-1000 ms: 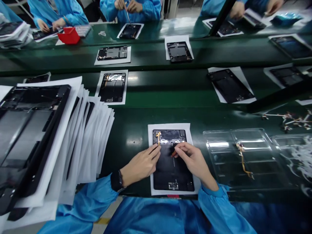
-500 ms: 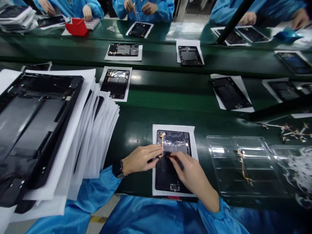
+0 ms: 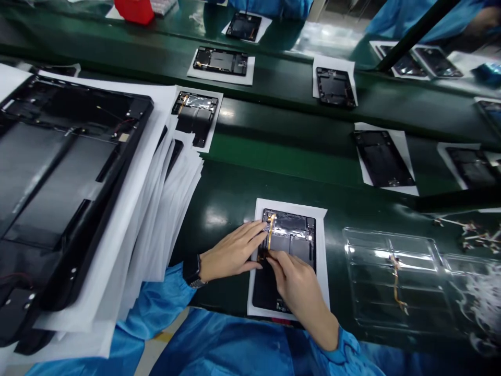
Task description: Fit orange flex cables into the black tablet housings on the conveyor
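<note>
An opened tablet (image 3: 266, 290) lies on a white sheet (image 3: 323, 261) at the bench's front edge. An orange flex cable (image 3: 271, 232) runs down the upper left of its inside. My left hand (image 3: 235, 249) rests with outstretched fingers on the tablet's left edge, fingertips beside the cable. At the cable's lower end, the thumb and fingers of my right hand (image 3: 300, 284) are pinched together. Something small and dark is at those fingertips, too hidden to name. The right hand covers part of the tablet's right side.
A tall stack of tablets and white sheets (image 3: 156, 224) stands at left. On the right are a clear plastic tray (image 3: 354, 292) holding another flex cable (image 3: 396, 287), and a pile of white strips (image 3: 483, 297). More opened tablets (image 3: 385, 156) lie across the green bench (image 3: 274, 136).
My right hand has moved left to the cable's lower end. My left fingers have shifted slightly up along the tablet edge. The camera view has tilted and turned.
</note>
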`<move>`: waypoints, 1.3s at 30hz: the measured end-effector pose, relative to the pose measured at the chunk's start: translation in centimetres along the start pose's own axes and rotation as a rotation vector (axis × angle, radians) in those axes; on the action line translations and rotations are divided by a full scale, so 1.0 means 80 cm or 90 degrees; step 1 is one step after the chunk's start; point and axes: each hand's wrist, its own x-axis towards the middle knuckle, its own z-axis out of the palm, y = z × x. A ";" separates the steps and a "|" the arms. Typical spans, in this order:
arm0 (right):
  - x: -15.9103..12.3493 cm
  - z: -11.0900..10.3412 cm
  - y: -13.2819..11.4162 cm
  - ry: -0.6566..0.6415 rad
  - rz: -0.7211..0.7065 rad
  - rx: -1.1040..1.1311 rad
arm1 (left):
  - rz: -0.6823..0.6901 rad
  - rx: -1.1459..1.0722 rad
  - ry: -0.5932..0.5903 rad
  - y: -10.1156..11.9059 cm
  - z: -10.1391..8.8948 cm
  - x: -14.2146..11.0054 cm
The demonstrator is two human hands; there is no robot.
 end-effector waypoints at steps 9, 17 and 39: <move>-0.002 0.001 -0.003 -0.021 0.016 -0.002 | -0.002 -0.003 0.003 0.000 0.001 0.001; -0.005 0.006 -0.001 -0.020 -0.053 -0.002 | -0.002 0.001 0.000 -0.001 0.002 -0.001; 0.011 -0.007 -0.012 -0.040 -0.099 -0.058 | -0.014 -0.019 -0.008 -0.001 0.003 0.000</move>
